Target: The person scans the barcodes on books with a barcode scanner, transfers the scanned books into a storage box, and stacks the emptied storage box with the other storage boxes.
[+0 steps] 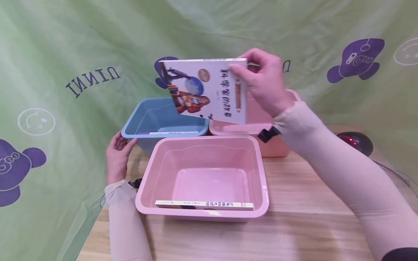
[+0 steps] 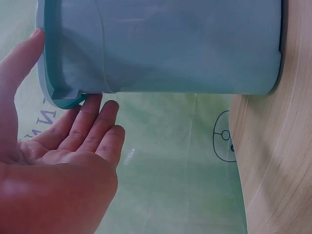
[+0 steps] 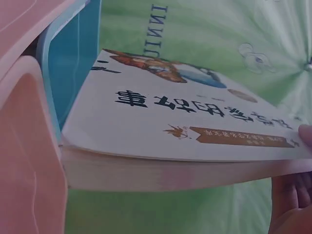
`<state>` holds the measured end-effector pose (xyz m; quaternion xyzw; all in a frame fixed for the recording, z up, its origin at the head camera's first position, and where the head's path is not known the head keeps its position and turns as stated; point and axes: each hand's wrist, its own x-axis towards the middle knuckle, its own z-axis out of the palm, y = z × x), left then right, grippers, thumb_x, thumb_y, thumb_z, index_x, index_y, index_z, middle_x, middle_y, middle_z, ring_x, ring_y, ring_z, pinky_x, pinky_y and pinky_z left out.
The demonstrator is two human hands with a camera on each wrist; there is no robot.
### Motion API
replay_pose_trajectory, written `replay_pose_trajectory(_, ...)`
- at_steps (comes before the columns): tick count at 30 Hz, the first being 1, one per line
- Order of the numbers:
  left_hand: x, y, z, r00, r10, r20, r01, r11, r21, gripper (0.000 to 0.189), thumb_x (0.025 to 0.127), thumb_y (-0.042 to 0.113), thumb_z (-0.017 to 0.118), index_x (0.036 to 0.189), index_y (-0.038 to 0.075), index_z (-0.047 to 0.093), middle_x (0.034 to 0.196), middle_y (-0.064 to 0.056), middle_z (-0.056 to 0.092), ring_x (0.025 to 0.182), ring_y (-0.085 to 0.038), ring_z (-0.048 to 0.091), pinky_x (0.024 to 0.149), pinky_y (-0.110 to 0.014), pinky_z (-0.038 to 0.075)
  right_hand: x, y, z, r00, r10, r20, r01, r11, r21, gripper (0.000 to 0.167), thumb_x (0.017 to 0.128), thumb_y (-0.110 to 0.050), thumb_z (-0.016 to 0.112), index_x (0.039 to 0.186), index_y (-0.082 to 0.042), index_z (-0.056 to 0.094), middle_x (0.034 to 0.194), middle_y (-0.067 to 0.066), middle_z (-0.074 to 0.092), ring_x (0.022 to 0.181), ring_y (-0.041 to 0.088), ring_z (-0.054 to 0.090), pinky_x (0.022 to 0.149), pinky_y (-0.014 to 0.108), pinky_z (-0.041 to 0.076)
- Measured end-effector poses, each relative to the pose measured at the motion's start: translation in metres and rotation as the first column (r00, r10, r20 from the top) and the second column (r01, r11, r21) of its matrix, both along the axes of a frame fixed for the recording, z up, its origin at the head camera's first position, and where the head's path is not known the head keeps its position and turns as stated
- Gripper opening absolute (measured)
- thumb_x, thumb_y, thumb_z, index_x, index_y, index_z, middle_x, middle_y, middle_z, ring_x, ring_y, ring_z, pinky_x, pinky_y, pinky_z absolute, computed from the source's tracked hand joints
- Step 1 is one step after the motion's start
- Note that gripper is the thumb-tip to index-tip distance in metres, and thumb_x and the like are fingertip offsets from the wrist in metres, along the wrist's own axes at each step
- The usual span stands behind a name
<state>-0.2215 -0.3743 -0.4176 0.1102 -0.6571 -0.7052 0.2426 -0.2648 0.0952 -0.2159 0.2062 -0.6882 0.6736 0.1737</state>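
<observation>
Slippage looks like the first danger: the white paperback point(image 1: 212, 90) hangs tilted in the air by one end, clamped between the thumb and fingers of the right hand point(image 1: 261, 78), so its far end could sag or swing if that pinch loosened. It hangs over the blue bin point(image 1: 156, 112) and the rear pink bin point(image 1: 275, 149), in front of parts of both. A low drop could catch its lower edge on one of those adjoining rims and bend the cover — whether a corner touches already, I cannot tell.

The left hand point(image 1: 119, 154) has thumb and fingers apart, bracketing the near left corner of the blue bin at its rim; too hard a push there might shift the bin along the counter point(image 1: 310, 203).

Closer in stands the front pink bin point(image 1: 212, 185), with a book point(image 1: 204, 205) spine up along its near wall — both arms must pass around or over this bin. Another book point(image 1: 176, 133) lies at the near wall inside the blue bin. The black wrist strap point(image 1: 269, 134) could snag on the rear pink rim; off right sits a dark computer mouse point(image 1: 357, 143), well apart.
</observation>
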Motion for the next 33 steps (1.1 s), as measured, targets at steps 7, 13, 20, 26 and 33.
replay_pose_trajectory(7, -0.001, 0.009, 0.001, 1.0, -0.015, 0.004, 0.015, 1.0, -0.011, 0.072, 0.096, 0.002, 0.087, 0.161, 0.006, 0.056, 0.137, 0.001, 0.069, 0.129, -0.011, 0.062, 0.106, -0.015, 0.053, -0.026, -0.059, -0.009, 0.99, 0.111, 0.084, -0.11, 0.994, -0.018, 0.008, 0.103, -0.012, 0.083, 0.102, -0.011, 0.076, 0.103, 0.005, 0.08, 0.093, 0.024, 0.083, 0.084, 0.035, 0.072)
replay_pose_trajectory(13, -0.003, 0.011, 0.002, 1.0, 0.003, 0.017, -0.002, 0.999, -0.054, 0.07, 0.097, 0.005, 0.087, 0.16, 0.007, 0.057, 0.139, 0.0, 0.068, 0.131, -0.012, 0.062, 0.108, -0.015, 0.053, -0.04, -0.104, -0.023, 0.982, 0.151, 0.117, -0.151, 0.988, -0.014, 0.009, 0.104, -0.016, 0.083, 0.105, -0.011, 0.076, 0.103, 0.005, 0.079, 0.093, 0.023, 0.083, 0.084, 0.037, 0.072)
replay_pose_trajectory(20, -0.002, 0.015, -0.003, 0.999, 0.001, 0.044, 0.002, 0.998, -0.07, 0.07, 0.099, 0.007, 0.086, 0.162, 0.008, 0.056, 0.144, -0.002, 0.067, 0.133, -0.012, 0.061, 0.112, -0.016, 0.052, -0.046, -0.134, -0.045, 0.985, 0.135, 0.105, -0.144, 0.986, 0.086, 0.014, 0.105, -0.019, 0.082, 0.11, -0.007, 0.079, 0.109, 0.013, 0.083, 0.09, 0.02, 0.083, 0.081, 0.031, 0.07)
replay_pose_trajectory(26, -0.005, 0.02, -0.002, 1.0, -0.01, 0.021, 0.012, 0.997, -0.071, 0.069, 0.099, 0.003, 0.085, 0.162, 0.005, 0.055, 0.138, 0.002, 0.068, 0.13, -0.012, 0.062, 0.113, -0.018, 0.052, -0.045, -0.141, -0.066, 0.979, 0.114, 0.167, -0.138, 0.981, 0.138, 0.015, 0.106, -0.02, 0.081, 0.111, -0.007, 0.079, 0.108, 0.012, 0.083, 0.086, 0.016, 0.08, 0.077, 0.028, 0.068)
replay_pose_trajectory(33, -0.007, 0.022, -0.002, 1.0, -0.003, -0.015, 0.002, 0.998, -0.055, 0.067, 0.098, -0.003, 0.083, 0.159, 0.0, 0.056, 0.127, 0.006, 0.068, 0.124, -0.011, 0.063, 0.107, -0.017, 0.052, -0.042, -0.146, -0.083, 0.966, 0.122, 0.23, -0.174, 0.96, 0.221, 0.016, 0.106, -0.023, 0.081, 0.112, -0.008, 0.079, 0.105, 0.011, 0.084, 0.081, 0.015, 0.078, 0.073, 0.026, 0.064)
